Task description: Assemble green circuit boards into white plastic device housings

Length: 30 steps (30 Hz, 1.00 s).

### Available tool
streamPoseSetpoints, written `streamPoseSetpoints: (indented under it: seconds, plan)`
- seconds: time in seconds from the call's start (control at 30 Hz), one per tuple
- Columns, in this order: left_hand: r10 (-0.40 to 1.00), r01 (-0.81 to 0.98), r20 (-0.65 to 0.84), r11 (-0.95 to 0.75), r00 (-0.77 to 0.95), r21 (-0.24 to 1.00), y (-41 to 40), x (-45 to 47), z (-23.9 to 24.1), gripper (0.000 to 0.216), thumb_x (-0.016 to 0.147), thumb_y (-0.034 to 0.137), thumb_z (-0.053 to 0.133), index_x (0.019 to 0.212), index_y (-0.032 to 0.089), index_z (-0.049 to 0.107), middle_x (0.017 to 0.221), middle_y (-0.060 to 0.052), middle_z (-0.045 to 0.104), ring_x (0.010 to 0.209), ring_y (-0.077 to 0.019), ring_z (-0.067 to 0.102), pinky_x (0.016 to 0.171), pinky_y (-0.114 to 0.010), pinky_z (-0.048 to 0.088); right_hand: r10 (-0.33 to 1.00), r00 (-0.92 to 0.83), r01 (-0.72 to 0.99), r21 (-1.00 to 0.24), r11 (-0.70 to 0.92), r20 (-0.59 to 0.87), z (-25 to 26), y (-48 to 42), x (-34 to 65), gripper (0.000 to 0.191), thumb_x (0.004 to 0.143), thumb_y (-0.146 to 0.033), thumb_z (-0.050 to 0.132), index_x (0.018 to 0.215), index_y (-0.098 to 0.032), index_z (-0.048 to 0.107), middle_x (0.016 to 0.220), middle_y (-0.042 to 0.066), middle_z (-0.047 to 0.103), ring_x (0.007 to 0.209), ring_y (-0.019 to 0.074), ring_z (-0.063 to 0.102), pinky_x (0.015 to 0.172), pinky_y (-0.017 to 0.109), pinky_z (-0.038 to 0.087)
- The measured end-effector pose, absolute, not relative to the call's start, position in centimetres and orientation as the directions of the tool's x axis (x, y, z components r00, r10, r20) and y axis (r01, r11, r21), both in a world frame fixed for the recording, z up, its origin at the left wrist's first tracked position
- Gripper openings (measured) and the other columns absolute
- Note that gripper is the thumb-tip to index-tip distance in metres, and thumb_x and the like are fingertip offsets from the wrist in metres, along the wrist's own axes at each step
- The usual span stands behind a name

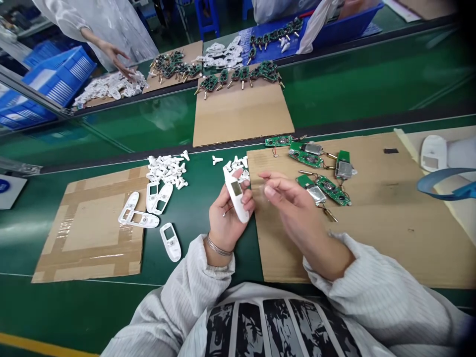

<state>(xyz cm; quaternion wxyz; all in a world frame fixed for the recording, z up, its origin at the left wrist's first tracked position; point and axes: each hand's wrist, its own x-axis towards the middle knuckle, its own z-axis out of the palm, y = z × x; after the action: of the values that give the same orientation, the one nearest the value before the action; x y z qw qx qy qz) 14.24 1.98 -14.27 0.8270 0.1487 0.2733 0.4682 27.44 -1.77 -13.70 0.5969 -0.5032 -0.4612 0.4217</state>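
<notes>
My left hand (227, 218) is closed around a white handheld device (238, 201) with a small grey display, tilted with its narrow tip up. A thin dark wire pokes out beside the palm. My right hand (292, 208) hovers just right of the device, thumb and fingers pinched together. Something faint and clear may be at those fingertips; I cannot make it out. Left of my hands lie several white plastic half-shells (170, 242). Beyond the device are small white T-shaped pieces (167, 170), in one larger pile and one smaller group. Green circuit boards (332, 191) with displays and metal tips rest on the right-hand cardboard.
Cardboard sheets (100, 223) lie on the green table, the right one (372, 238) under my right arm. Behind a raised ledge, a co-worker's hand (115, 57) reaches over white shells near a blue basket (48, 84). A white device with a blue strap (446, 186) is far right.
</notes>
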Motion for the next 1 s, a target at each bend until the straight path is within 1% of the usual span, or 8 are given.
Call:
streamPoseSetpoints:
  seconds: [0.1,0.2,0.27,0.47,0.67,0.77,0.87,1.0]
  plan:
    - [0.821,-0.673,-0.383,0.568,0.423,0.474,1.5,14.6,-14.4,0.025,0.087,0.020,0.047,0.104,0.019,0.065,0.081,-0.005,0.054,0.055,-0.0090,0.040,0.050,-0.022,0.038,0.986,0.159,-0.103,-0.992,0.067,0.050,-13.9,-1.8,26.6,0.024,0.089,-0.042,0.062,0.074,-0.023,0.064,0.111,0.008,0.060,0.126,0.0273,0.049,0.099,0.044,0.050]
    - [0.786,-0.652,-0.447,0.610,0.427,0.450,1.1,14.9,-14.6,0.016,0.085,0.021,0.049,0.091,0.018,0.063,0.070,-0.002,0.048,0.050,-0.0090,0.036,0.047,-0.022,0.036,0.989,0.149,-0.136,-0.991,-0.003,-0.023,-13.8,-2.1,25.8,0.025,0.084,-0.045,0.068,0.076,-0.022,0.063,0.124,0.011,0.054,0.119,0.0311,0.054,0.064,0.036,0.061]
    - [0.777,-0.648,-0.464,0.620,0.426,0.443,0.9,15.1,-14.6,0.009,0.083,0.019,0.050,0.083,0.017,0.059,0.065,0.000,0.043,0.048,-0.0087,0.035,0.046,-0.021,0.034,0.987,0.160,-0.103,-0.995,-0.006,-0.022,-13.7,-2.2,25.6,0.023,0.082,-0.044,0.070,0.078,-0.022,0.063,0.129,0.011,0.052,0.115,0.0316,0.056,0.055,0.036,0.060]
    - [0.764,-0.640,-0.476,0.635,0.436,0.434,0.8,15.2,-14.4,0.011,0.082,0.022,0.054,0.072,0.018,0.052,0.058,0.002,0.039,0.047,-0.0087,0.036,0.044,-0.020,0.034,0.972,0.214,0.106,-0.991,0.079,0.101,-13.8,-2.0,25.7,0.016,0.087,-0.035,0.066,0.078,-0.023,0.063,0.122,0.009,0.059,0.121,0.0292,0.052,0.093,0.052,0.053]
    - [0.773,-0.624,-0.465,0.628,0.432,0.464,0.5,15.3,-14.2,0.012,0.084,0.026,0.055,0.075,0.017,0.056,0.063,0.001,0.042,0.047,-0.0072,0.033,0.041,-0.019,0.032,0.948,0.244,0.202,-0.967,0.155,0.203,-13.8,-1.8,25.5,0.012,0.083,-0.026,0.068,0.076,-0.023,0.058,0.113,0.007,0.062,0.124,0.0265,0.050,0.106,0.051,0.041]
    - [0.745,-0.624,-0.432,0.664,0.509,0.411,0.4,15.3,-13.9,0.011,0.083,0.024,0.052,0.082,0.015,0.059,0.071,-0.002,0.046,0.048,-0.0067,0.033,0.040,-0.018,0.028,0.962,0.267,0.014,-0.998,0.057,0.058,-13.7,-1.8,25.5,0.023,0.077,-0.032,0.072,0.084,-0.024,0.051,0.112,0.006,0.061,0.104,0.0239,0.061,0.079,0.039,0.057]
    - [0.692,-0.595,-0.444,0.719,0.569,0.359,0.4,15.4,-14.0,0.015,0.081,0.025,0.051,0.082,0.013,0.060,0.070,-0.003,0.045,0.048,-0.0070,0.032,0.039,-0.019,0.024,0.963,0.189,-0.236,-0.961,-0.146,-0.193,-13.6,-1.9,25.5,0.033,0.076,-0.045,0.070,0.092,-0.025,0.048,0.106,0.004,0.060,0.067,0.0150,0.060,0.041,0.027,0.051]
    - [0.686,-0.595,-0.472,0.723,0.554,0.352,-0.5,15.6,-14.3,0.011,0.077,0.023,0.054,0.085,0.017,0.058,0.072,-0.002,0.050,0.046,-0.0068,0.034,0.039,-0.018,0.022,0.959,0.199,-0.192,-0.968,-0.162,-0.200,-13.5,-1.8,25.6,0.046,0.065,-0.043,0.081,0.092,-0.024,0.049,0.093,0.001,0.057,0.063,0.0116,0.052,0.043,0.023,0.048]
